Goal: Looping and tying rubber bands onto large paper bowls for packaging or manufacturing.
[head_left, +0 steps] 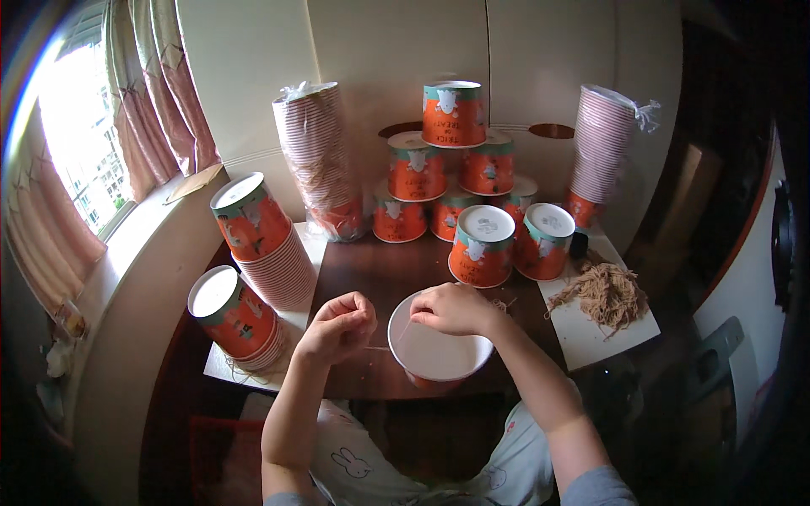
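White-lined bucket [449, 361], lower centre, stands open. Right hand [447, 309] pinches pale thread [404, 331]; left hand [341, 327] curled closed. Upper-left bag [319, 164] holds nested buckets [305, 131].

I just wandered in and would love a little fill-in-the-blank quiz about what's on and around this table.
1. The right hand is over the open bucket, whose inside is ____.
2. The heap of tan string lies to the ____ of that bucket.
3. The pyramid of upside-down buckets has ____ bucket at its very top.

Missing words: white; right; one.
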The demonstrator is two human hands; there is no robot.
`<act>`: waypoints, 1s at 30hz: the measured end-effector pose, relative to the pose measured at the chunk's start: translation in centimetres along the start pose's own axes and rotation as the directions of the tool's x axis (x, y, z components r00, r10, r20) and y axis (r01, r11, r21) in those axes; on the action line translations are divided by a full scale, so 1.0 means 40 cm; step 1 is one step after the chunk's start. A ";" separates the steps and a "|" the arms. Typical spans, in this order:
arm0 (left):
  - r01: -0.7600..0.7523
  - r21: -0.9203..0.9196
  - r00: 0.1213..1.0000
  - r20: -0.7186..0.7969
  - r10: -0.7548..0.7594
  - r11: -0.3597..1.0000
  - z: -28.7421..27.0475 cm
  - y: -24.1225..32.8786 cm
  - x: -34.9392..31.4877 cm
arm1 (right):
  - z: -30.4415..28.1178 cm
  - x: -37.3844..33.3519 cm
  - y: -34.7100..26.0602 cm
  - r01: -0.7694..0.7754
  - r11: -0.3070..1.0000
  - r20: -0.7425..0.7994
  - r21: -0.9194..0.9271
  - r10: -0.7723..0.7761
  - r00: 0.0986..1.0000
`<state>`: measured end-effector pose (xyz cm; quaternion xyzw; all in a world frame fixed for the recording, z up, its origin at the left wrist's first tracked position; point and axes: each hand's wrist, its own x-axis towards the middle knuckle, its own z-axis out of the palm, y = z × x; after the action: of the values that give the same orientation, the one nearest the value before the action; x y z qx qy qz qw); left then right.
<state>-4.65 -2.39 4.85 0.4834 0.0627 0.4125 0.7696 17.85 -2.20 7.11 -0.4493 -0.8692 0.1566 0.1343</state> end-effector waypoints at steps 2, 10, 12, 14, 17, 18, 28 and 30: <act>0.126 0.265 0.965 -0.257 -0.055 0.956 0.005 -0.001 0.008 | -0.005 -0.010 0.004 0.046 0.999 -0.053 0.005 -0.046 0.998; 0.391 0.668 0.920 -0.290 -0.262 0.633 0.019 -0.041 0.028 | 0.005 -0.014 -0.007 0.197 0.972 -0.259 0.127 -0.160 0.953; 0.365 0.702 0.931 -0.277 -0.238 0.612 0.023 -0.050 0.025 | 0.012 -0.009 -0.019 0.198 0.974 -0.368 0.106 -0.147 0.918; 0.377 0.692 0.926 -0.294 -0.236 0.616 0.031 -0.056 0.034 | 0.032 -0.006 -0.007 0.203 0.979 -0.455 0.013 -0.175 0.873; 0.401 0.619 0.916 -0.287 -0.282 0.675 0.026 -0.045 0.032 | 0.047 -0.008 -0.035 0.136 0.955 -0.658 -0.263 -0.281 0.699; 0.402 0.619 0.915 -0.289 -0.281 0.675 0.016 -0.043 0.029 | 0.051 -0.017 -0.046 0.118 0.951 -0.620 -0.287 -0.278 0.734; 0.324 0.480 0.946 -0.147 -0.289 0.815 -0.015 -0.050 0.025 | 0.128 -0.052 -0.038 0.124 0.987 -0.415 -0.098 -0.154 0.897; 0.339 0.487 0.940 -0.134 -0.315 0.805 -0.020 -0.050 0.022 | 0.125 -0.052 -0.052 0.055 0.997 -0.516 -0.061 -0.078 0.853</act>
<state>-3.32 -1.61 3.12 0.6392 0.2684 0.2540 0.6744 15.61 -5.82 3.17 -0.4474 -0.8194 0.0061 0.3583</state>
